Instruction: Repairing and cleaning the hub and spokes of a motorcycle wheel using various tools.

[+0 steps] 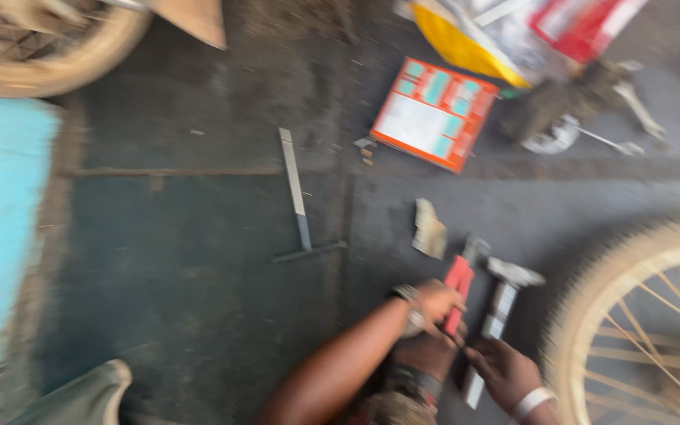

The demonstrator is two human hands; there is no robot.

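Red-handled wrench [460, 285] lies on the floor [198, 260], gripped by the left hand [434, 307]; the right hand [505, 370] curls beside a hammer [501, 303], its grip unclear in the blur. A slip could knock the hammer into the wheel [639, 315] just beside it. Open floor lies left, towards the T-bar [299, 205].

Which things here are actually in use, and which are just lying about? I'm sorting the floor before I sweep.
In hand:
left hand on the red-handled tool
right hand at the hammer

Lying about:
T-shaped metal tool
orange box
crumpled scrap
spanner
wheel
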